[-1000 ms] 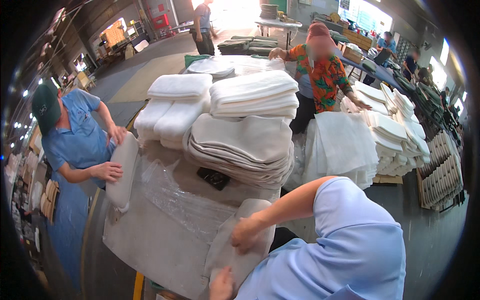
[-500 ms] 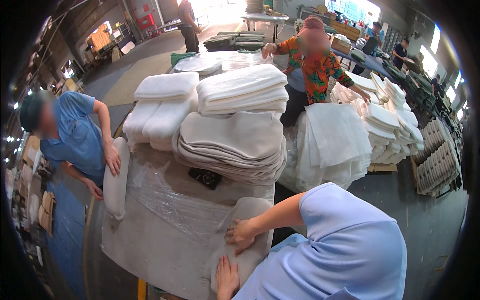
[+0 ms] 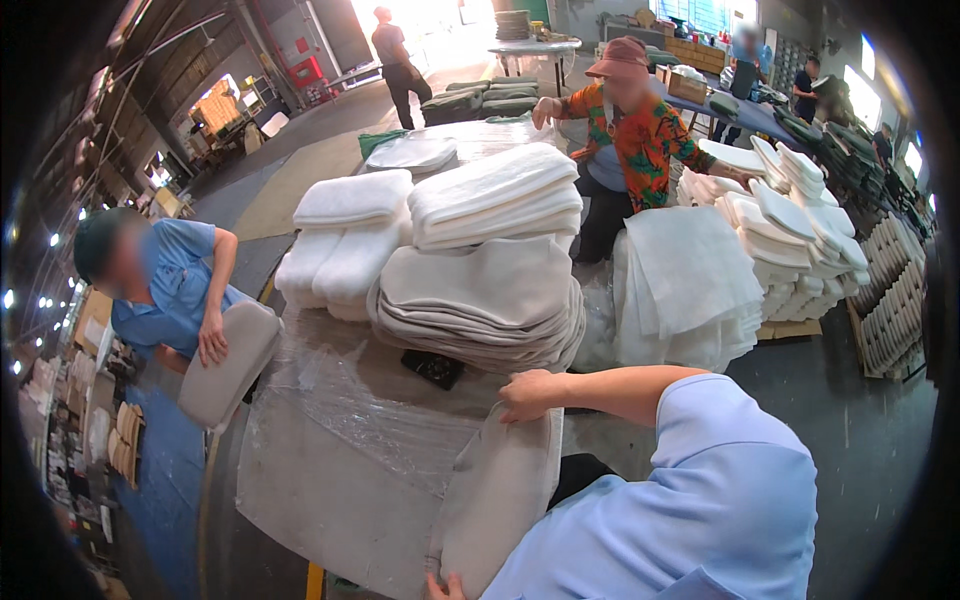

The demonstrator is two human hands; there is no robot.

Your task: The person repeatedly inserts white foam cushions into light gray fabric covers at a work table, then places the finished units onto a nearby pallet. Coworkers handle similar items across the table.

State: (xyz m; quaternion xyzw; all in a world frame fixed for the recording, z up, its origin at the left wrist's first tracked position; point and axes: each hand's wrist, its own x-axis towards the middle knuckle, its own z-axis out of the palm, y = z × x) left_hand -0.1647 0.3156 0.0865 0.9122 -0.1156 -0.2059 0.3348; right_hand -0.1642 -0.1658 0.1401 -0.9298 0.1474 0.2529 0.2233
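Note:
A long beige padded cushion (image 3: 500, 490) with rounded ends lies on the near right part of the table. My right hand (image 3: 527, 396) is closed on the edge of its far end, fingers bent over the rim. At the bottom of the picture, my left hand (image 3: 446, 588) has its fingertips on the near end; the rest of that hand is cut off. A darker strip of fabric runs along the cushion's left side. Beyond my right hand rises a stack of beige fabric covers (image 3: 470, 290), with a dark flat object (image 3: 432, 368) beside its base.
White padding stacks (image 3: 495, 195) stand farther back on the plastic-covered table (image 3: 330, 480). Across to the left, a co-worker in blue (image 3: 175, 290) holds another beige cushion (image 3: 232, 365). Another co-worker (image 3: 640, 130) stands behind draped white sheets (image 3: 690, 270) at the right.
My hands were lying flat on the cushion; the right has moved to its far edge and closed there, the left slid nearer. The co-worker's cushion has turned from upright to slanting.

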